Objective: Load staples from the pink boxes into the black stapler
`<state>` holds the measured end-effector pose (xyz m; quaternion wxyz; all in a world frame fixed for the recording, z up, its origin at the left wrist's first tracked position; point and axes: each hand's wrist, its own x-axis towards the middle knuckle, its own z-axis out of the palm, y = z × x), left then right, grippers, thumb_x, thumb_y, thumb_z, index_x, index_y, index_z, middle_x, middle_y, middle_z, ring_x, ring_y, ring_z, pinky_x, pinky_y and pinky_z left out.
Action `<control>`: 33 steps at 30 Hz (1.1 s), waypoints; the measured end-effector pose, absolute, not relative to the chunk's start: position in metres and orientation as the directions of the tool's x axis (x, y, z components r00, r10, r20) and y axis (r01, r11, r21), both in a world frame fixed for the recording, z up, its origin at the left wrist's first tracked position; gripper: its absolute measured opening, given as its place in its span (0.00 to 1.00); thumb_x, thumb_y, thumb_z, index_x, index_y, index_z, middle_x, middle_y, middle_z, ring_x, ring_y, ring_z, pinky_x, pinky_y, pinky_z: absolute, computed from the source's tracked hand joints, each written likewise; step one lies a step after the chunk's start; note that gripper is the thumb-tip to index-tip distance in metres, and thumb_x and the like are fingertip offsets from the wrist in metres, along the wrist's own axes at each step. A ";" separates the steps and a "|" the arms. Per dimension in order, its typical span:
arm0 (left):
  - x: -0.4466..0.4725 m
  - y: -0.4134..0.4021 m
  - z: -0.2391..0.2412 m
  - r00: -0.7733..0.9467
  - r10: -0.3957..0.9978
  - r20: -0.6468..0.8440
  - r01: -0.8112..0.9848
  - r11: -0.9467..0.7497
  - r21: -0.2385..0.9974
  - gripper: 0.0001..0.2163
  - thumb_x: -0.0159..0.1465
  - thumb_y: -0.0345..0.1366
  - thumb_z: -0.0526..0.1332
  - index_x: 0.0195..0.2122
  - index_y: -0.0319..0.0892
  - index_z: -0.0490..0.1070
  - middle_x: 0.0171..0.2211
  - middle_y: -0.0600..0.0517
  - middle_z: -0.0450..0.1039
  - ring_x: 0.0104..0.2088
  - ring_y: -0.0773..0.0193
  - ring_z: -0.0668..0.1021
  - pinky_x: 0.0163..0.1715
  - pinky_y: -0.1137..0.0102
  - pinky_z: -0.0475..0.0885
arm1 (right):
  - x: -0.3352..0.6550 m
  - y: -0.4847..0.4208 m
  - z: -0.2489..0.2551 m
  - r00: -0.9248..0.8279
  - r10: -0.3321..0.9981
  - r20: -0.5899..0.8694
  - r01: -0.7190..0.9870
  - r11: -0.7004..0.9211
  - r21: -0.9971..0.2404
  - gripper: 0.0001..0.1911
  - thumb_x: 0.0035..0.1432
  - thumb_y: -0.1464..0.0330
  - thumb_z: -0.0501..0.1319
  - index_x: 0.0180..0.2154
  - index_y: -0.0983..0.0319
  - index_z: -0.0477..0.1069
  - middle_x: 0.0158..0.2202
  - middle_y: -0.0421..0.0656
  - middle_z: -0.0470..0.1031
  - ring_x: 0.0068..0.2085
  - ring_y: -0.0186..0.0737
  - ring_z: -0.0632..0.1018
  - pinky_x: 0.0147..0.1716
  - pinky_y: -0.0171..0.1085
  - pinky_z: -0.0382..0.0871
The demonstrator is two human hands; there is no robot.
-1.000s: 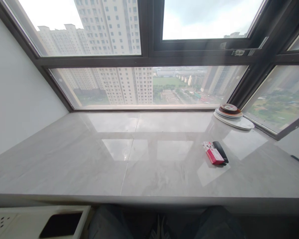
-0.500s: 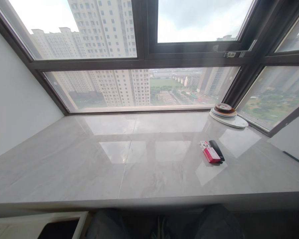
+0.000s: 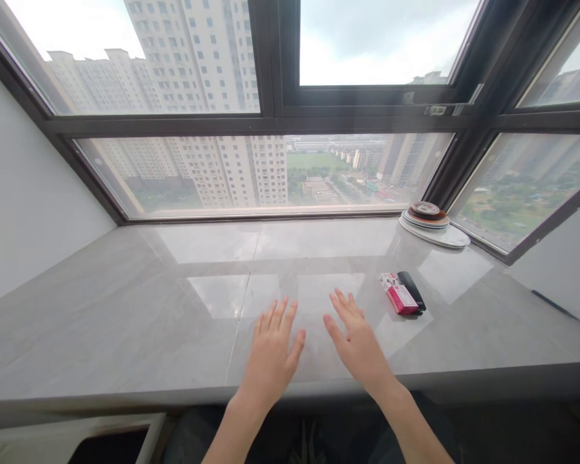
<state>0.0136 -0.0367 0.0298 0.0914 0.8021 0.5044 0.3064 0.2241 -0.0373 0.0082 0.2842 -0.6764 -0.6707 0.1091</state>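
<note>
Both of my hands are held over the grey marble-look counter (image 3: 140,335), palms down and holding nothing. The fingers of my left hand (image 3: 272,353) are stretched out, with the thumb apart. My right hand (image 3: 356,345) is likewise open, its fingers pointing forward and to the left. Nearest to it, on the right, lies a small pink and white box (image 3: 400,296). Against the box's right side rests a long black object (image 3: 412,291), shaped like a stapler. Whether my hands touch the counter I cannot tell.
In the far right corner a stack of plates and round mats (image 3: 428,222) stands against the dark window frame (image 3: 270,125). A white wall (image 3: 33,187) closes off the left. Below the counter's front edge, at lower left, is a pale unit (image 3: 159,428) with a dark opening.
My two hands have come into view from below and now reach over the counter. The view has shifted slightly; the box, black object and plates lie as before.
</note>
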 end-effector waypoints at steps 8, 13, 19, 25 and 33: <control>0.017 -0.008 -0.036 0.278 0.919 0.281 0.913 -0.343 0.219 0.29 0.74 0.52 0.46 0.75 0.52 0.49 0.75 0.51 0.46 0.75 0.46 0.47 0.71 0.41 0.46 | 0.209 -0.025 -0.029 0.015 0.994 0.105 0.969 0.012 -0.249 0.33 0.72 0.50 0.46 0.74 0.49 0.50 0.77 0.38 0.39 0.76 0.54 0.40 0.71 0.62 0.31; 0.015 -0.006 -0.032 0.283 0.921 0.266 0.915 -0.342 0.212 0.29 0.74 0.52 0.46 0.75 0.52 0.49 0.75 0.51 0.45 0.75 0.46 0.48 0.71 0.41 0.47 | 0.234 -0.024 -0.018 0.078 0.984 0.158 0.800 0.032 -0.599 0.34 0.70 0.50 0.49 0.71 0.56 0.59 0.72 0.46 0.58 0.72 0.53 0.59 0.68 0.56 0.53; 0.017 -0.006 -0.030 0.273 0.927 0.258 0.932 -0.321 0.169 0.28 0.75 0.50 0.45 0.75 0.52 0.49 0.76 0.52 0.44 0.75 0.49 0.48 0.71 0.44 0.48 | 0.386 -0.004 0.015 0.619 0.738 0.270 0.584 -0.202 -0.786 0.32 0.62 0.45 0.57 0.53 0.62 0.78 0.40 0.51 0.83 0.35 0.48 0.80 0.37 0.41 0.72; 0.018 -0.007 -0.030 0.265 0.926 0.269 0.932 -0.317 0.172 0.28 0.74 0.49 0.48 0.74 0.52 0.52 0.75 0.51 0.47 0.75 0.47 0.49 0.71 0.43 0.48 | 0.469 0.023 0.006 0.424 0.906 -0.013 0.567 -0.276 -0.776 0.31 0.58 0.45 0.59 0.46 0.65 0.81 0.33 0.49 0.81 0.28 0.44 0.74 0.26 0.38 0.65; 0.020 -0.007 -0.029 0.265 0.922 0.283 0.912 -0.335 0.238 0.28 0.74 0.49 0.49 0.73 0.51 0.54 0.75 0.49 0.48 0.75 0.46 0.49 0.71 0.42 0.47 | 0.395 0.028 -0.014 0.296 0.955 -0.021 0.530 -0.183 -0.828 0.29 0.60 0.46 0.57 0.40 0.62 0.83 0.40 0.48 0.79 0.30 0.41 0.76 0.25 0.35 0.68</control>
